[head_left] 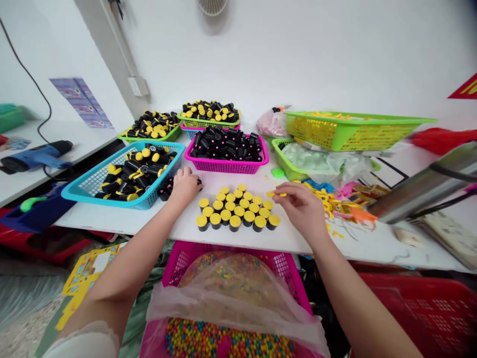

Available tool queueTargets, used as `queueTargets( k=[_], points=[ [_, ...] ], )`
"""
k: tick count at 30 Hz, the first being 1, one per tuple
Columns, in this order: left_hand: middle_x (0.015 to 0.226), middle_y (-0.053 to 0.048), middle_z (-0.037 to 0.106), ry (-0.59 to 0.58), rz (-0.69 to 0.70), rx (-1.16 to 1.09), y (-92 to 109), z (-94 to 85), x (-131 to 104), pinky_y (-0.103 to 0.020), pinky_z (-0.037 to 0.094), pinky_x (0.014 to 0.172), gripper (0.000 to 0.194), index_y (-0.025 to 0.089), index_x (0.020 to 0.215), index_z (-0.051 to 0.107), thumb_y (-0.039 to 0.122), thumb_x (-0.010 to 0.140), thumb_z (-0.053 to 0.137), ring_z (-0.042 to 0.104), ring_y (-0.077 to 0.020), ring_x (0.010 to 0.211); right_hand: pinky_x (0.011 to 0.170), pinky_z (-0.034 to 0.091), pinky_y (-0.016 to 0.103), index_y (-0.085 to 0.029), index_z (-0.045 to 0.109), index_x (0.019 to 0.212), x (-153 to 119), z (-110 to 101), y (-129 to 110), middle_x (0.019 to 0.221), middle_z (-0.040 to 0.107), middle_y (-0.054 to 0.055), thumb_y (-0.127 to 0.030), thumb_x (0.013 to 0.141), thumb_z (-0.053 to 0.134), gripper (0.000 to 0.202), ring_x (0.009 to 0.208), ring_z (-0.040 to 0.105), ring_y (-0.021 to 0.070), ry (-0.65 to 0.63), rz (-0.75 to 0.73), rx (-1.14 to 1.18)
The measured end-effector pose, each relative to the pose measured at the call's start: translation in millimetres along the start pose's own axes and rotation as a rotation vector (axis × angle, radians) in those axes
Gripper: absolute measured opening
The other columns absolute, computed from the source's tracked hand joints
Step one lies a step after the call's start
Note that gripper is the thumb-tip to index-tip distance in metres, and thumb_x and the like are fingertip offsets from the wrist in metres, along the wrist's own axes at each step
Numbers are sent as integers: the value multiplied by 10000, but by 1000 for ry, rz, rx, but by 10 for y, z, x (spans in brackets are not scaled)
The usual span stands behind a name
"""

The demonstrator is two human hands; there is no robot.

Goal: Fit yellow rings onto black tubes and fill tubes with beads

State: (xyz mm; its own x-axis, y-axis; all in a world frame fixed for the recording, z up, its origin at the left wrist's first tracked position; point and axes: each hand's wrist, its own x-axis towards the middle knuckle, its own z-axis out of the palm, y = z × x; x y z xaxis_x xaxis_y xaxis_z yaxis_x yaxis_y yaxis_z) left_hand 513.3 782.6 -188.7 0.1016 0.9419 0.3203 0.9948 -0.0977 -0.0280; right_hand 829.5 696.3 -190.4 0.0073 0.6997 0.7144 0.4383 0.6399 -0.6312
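Observation:
Several black cylinders with yellow caps (234, 222) stand upright in a tight group on the white table (186, 216). My left hand (185, 186) is left of the group, fingers bent over dark cylinders (164, 191) beside the blue basket; its fingertips are partly hidden. To the right of the group, my right hand (299, 206) pinches a small yellow cap (282, 194) between thumb and fingers. Another yellow piece shows at its fingertips.
A blue basket (89, 178) of capped cylinders stands left, a pink basket (227, 165) of black ones behind. Green baskets (337, 134) and loose yellow parts lie right. Below the table edge, a pink crate (175, 263) holds coloured beads. A heat gun (40, 155) lies far left.

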Motion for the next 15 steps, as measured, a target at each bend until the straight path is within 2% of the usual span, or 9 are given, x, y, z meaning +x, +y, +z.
queueTargets(
  k=[2,4,7,10,12,15],
  points=[
    [1174,-210,552,-40,-35,-44,17,-65,-33,-507,407,917,341,108,1079,687,347,861,581,427,-416,1147,636,538,264,-215,699,862,-75,-12,-162,980,650,53,-208,820,678,48,910,633,162,10,-45,5],
    [1100,-190,603,-67,-43,-120,41,-225,-128,-480,415,932,339,100,1120,652,316,873,565,478,-372,1119,629,529,259,-227,700,869,-99,-38,-321,982,646,48,-169,810,688,83,930,626,162,51,-60,20],
    [1069,-140,617,-28,89,-360,184,-568,-420,-405,420,979,334,103,1162,604,288,892,540,560,-261,1037,590,530,254,-240,704,889,-87,-12,-586,957,651,37,-149,796,707,131,873,636,156,115,-83,103],
    [1134,-100,579,-12,245,-710,453,-845,-871,-347,466,942,328,160,1215,572,264,913,496,564,-207,1033,633,571,268,-267,712,915,-110,133,-828,947,677,19,-112,788,709,200,848,655,152,118,-140,179],
    [1240,-102,523,-63,308,-927,624,-903,-1175,-317,496,896,456,226,1376,432,228,923,478,553,-196,1072,742,597,293,-284,716,951,-174,260,-923,970,692,8,-65,794,681,271,879,669,150,103,-204,203],
    [1298,-121,472,-51,417,-1183,757,-815,-1498,-359,477,943,708,299,1498,97,182,921,490,528,-202,1115,859,596,334,-295,704,1044,-324,413,-943,1077,688,14,-10,820,612,373,961,677,159,21,-298,234]
  ],
)
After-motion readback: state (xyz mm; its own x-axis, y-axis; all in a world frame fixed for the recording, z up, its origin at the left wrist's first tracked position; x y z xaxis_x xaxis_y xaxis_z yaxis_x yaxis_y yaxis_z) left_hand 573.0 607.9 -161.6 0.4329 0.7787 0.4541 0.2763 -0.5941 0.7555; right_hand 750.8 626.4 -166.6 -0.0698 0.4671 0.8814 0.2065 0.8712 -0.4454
